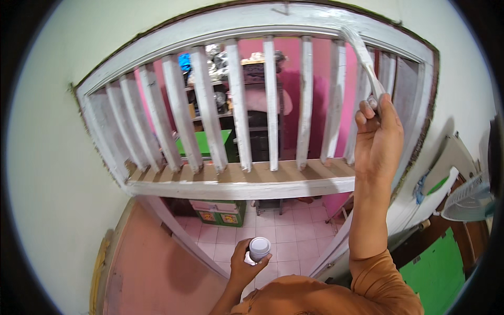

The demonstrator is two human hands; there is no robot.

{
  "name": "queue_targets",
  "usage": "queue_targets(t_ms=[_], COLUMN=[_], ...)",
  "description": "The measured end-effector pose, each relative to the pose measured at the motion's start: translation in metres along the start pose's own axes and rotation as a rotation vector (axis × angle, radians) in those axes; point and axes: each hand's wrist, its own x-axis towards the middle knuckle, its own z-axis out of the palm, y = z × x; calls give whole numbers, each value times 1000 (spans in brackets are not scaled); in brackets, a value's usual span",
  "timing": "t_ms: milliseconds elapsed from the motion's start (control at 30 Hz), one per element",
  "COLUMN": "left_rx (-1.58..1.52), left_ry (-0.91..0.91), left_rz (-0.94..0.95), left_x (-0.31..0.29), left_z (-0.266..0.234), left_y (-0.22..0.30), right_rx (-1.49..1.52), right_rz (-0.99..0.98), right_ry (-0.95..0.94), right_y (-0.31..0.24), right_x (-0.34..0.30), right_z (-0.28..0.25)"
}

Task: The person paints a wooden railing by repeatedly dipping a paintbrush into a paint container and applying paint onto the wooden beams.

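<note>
My right hand (379, 131) is raised high and closed around the handle of a white-coated paintbrush (362, 55). The bristle end of the brush meets the top rail of a white wooden frame (262, 22), where a glossy wet-looking patch shows. Low down, near my body, my left hand (245, 265) grips a small white round container (260, 248) by its sides. Its top looks white, and I cannot tell whether that is a lid or paint inside. White upright slats (270, 100) run from the top rail to a lower ledge (283, 172).
Beyond the slats are a pink room with a dark shelf (257, 121), a green and white cabinet (220, 210) and a pink tiled floor (273, 231). To the right stand a fan (467, 198) and a green panel (436, 273). A salmon-coloured door panel (152, 257) is at left.
</note>
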Motion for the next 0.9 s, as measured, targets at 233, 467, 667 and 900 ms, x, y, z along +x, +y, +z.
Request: queue_targets(t_ms=[233, 467, 667, 900], left_rx=[-54, -130, -140, -285], left_ry=[-12, -59, -124, -199], left_rz=[36, -29, -42, -84], left_x=[8, 5, 11, 18], left_z=[22, 33, 40, 58], left_y=[-20, -42, -33, -35], right_rx=[-319, -909, -737, -670], right_rz=[-449, -729, -330, -113], right_ry=[250, -184, -293, -184], right_y=[-21, 24, 6, -40], right_x=[17, -13, -33, -92], right_z=[-36, -4, -28, -103])
